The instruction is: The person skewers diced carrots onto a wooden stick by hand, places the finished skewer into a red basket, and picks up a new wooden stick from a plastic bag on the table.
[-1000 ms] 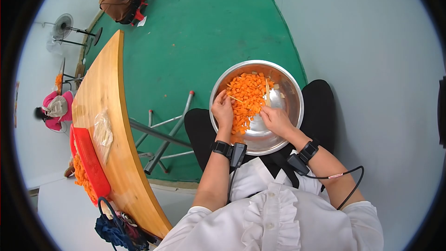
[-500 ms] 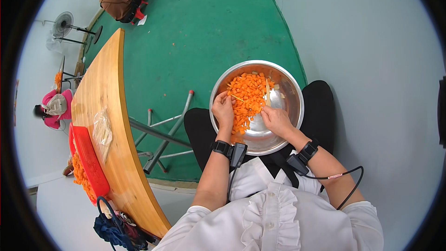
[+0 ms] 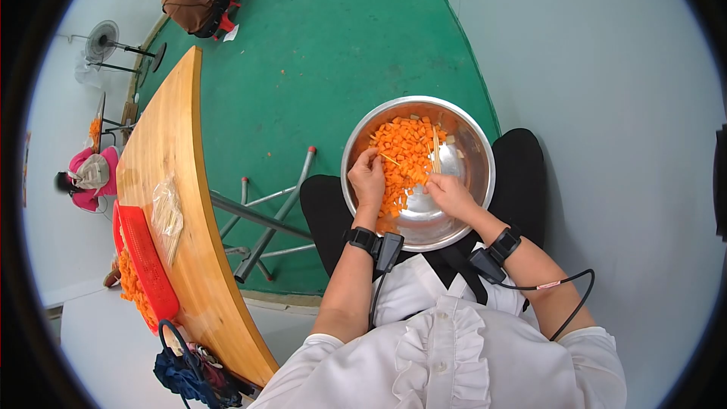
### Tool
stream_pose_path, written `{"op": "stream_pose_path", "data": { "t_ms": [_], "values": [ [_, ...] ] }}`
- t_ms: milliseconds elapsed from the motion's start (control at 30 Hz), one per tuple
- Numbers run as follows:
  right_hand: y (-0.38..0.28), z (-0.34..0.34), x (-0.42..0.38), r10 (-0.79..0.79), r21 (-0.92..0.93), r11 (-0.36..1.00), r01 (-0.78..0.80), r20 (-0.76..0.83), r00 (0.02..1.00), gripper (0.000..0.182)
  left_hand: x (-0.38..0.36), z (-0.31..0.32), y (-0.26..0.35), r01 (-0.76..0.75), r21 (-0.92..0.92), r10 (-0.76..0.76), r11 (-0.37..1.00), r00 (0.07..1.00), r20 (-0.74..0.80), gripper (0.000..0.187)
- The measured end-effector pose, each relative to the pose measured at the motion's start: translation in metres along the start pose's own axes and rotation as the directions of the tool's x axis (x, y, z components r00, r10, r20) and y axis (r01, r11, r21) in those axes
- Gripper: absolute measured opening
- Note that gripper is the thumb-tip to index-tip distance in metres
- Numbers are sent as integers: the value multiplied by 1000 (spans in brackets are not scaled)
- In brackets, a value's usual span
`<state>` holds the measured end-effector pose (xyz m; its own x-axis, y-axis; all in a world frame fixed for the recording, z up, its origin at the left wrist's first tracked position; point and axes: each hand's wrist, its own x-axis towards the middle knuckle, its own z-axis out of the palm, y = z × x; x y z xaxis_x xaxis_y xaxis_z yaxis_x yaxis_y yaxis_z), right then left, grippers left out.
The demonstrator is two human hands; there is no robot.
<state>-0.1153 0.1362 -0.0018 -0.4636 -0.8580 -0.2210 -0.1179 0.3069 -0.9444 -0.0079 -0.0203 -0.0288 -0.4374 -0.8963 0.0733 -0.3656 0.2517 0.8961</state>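
Observation:
A metal bowl on my lap holds many orange carrot cubes. My left hand is over the bowl's left side, its fingers pinched on a thin wooden skewer that points right over the cubes. On the right, my right hand is closed at the lower end of a bundle of skewers. The bundle lies across the cubes. A small orange piece shows beside my right fingertips; whether they grip it is unclear.
A wooden table at the left bears a red basket of carrot pieces and a plastic bag of skewers. Metal table legs stand beside my knee. Two people sit farther off. A dark blue bag hangs at the lower left.
My left hand has shifted very slightly right and up. My right hand has moved slightly left. Both stay over the bowl.

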Motion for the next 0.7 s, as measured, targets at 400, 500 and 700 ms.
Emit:
{"op": "stream_pose_path", "data": {
  "t_ms": [400, 500, 700],
  "values": [
    [-9, -4, -3, -113, -528, 847, 65, -59, 992, 16, 0, -1, 6, 8, 10, -8, 1000, 999, 35, 15],
    [-10, -3, -3, -99, -571, 818, 74, -12, 995, 17, 0, -1, 6, -1, 32, 0, 999, 999, 42, 15],
    [2, 1, -1, -25, 18, 1000, 24, 20, 1000, 22, -2, -3, 9, -34, 72, 27, 997, 995, 93, 18]
  ]
}}
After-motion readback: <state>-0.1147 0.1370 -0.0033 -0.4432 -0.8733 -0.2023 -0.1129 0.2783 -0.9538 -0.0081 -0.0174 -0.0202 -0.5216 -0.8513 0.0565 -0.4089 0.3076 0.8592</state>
